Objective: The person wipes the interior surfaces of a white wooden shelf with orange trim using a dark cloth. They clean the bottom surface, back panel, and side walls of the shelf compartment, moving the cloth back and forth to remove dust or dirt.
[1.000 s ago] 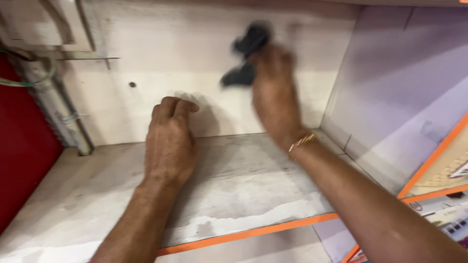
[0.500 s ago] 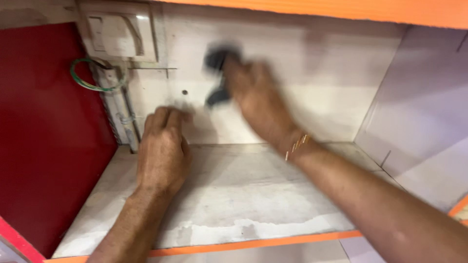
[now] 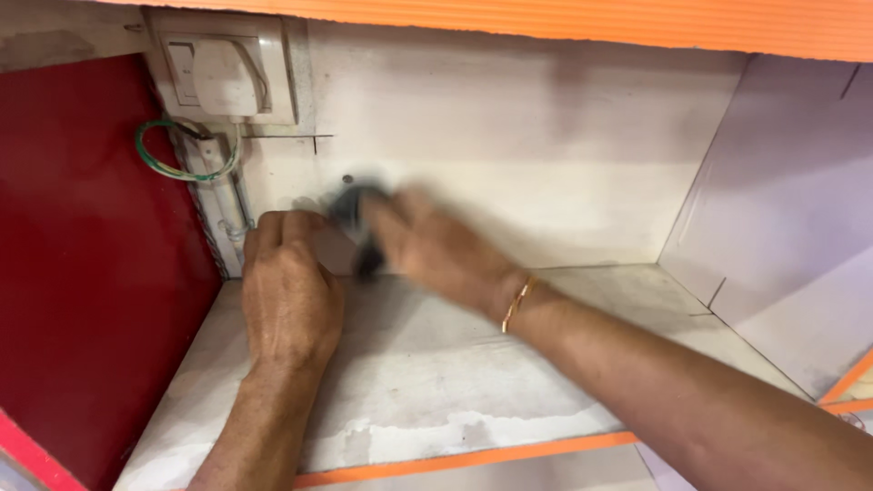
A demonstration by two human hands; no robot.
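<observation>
1. A dark cloth [image 3: 356,223] is pressed against the white back wall [image 3: 546,155] of the cabinet compartment, low down and toward the left, just under a small dark hole [image 3: 346,179] in that wall (the cloth is smeared by motion, so its exact shape cannot be made out).
2. The right hand [image 3: 432,245] is closed around the dark cloth, fingers wrapped over it; a thin gold bangle [image 3: 516,303] sits at the wrist.
3. The left hand [image 3: 289,286] rests just beside the cloth, fingers curled under and knuckles toward the wall, pressing on the shelf floor [image 3: 455,382]; it holds nothing that can be seen.
4. The shelf floor is white and scuffed, with an orange edge strip [image 3: 473,457] along its front.
5. To the left of the hands a white pipe [image 3: 227,195] runs down the corner, with a loop of green wire [image 3: 168,159] beside it and a white switch box [image 3: 223,73] above.
6. A red panel [image 3: 91,273] forms the left side; a pale panel [image 3: 782,209] forms the right.
</observation>
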